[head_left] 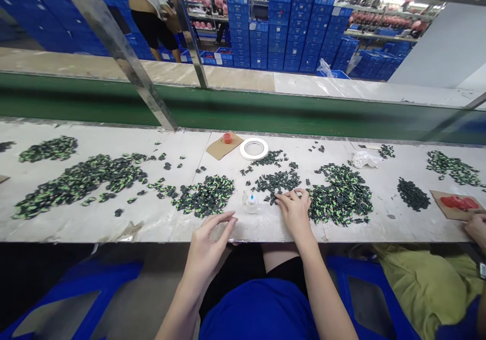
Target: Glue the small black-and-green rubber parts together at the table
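My left hand (208, 242) hovers at the table's front edge, thumb and index fingertip nearly together; whatever lies between them is too small to make out. My right hand (296, 212) rests on the table with its fingertips pinched at the near edge of a pile of small black pieces (279, 180). Between my hands stands a small clear bottle (250, 203) with a blue tip. To the left lies a heap of black-and-green parts (207, 195), and a similar larger heap (341, 195) sits right beside my right hand.
Behind the piles are a white tape roll (254, 149) and a cardboard piece (224, 147) carrying a red cap (227, 138). Further left spreads a long heap of parts (76, 183). A co-worker's hand (477, 228) is at far right. Metal posts (152, 99) rise behind the table.
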A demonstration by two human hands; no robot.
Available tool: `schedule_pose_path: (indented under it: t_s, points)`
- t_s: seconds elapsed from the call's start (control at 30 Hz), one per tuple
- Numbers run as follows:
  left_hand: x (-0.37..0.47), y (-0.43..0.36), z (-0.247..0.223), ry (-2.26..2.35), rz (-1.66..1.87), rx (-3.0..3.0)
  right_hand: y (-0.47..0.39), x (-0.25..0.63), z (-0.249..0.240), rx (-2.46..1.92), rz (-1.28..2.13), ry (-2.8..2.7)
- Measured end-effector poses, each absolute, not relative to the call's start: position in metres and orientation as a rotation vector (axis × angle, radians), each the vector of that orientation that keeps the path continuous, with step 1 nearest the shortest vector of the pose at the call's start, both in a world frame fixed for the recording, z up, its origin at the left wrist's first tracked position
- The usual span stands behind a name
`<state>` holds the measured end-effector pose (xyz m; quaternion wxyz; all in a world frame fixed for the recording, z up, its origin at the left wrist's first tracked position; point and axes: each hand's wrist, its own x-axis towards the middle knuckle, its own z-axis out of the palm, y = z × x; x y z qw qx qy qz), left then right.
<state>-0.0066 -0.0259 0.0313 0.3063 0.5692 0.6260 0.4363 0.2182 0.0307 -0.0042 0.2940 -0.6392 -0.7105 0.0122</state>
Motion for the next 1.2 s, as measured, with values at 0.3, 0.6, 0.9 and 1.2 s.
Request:
schedule_pose_path:
  t_s: [0.3,0.6,0.9,1.2]
  points:
    - [-0.032,0.0,0.016,1.838,1.219,1.69,0.024,0.217,0.01,-1.623,0.135,-1.871]
    - [-0.021,0.048,0.013,1.928,0.981,2.241,0.022,0.168,-0.002,-1.537,0.319,-1.893]
    - [-0.014,0.064,0.014,1.799,0.561,2.521,0.003,0.188,0.007,-1.369,0.872,-1.394]
    - [0.008,0.034,0.02,1.389,0.953,2.024,-0.002,0.21,0.006,-1.189,0.959,-0.734]
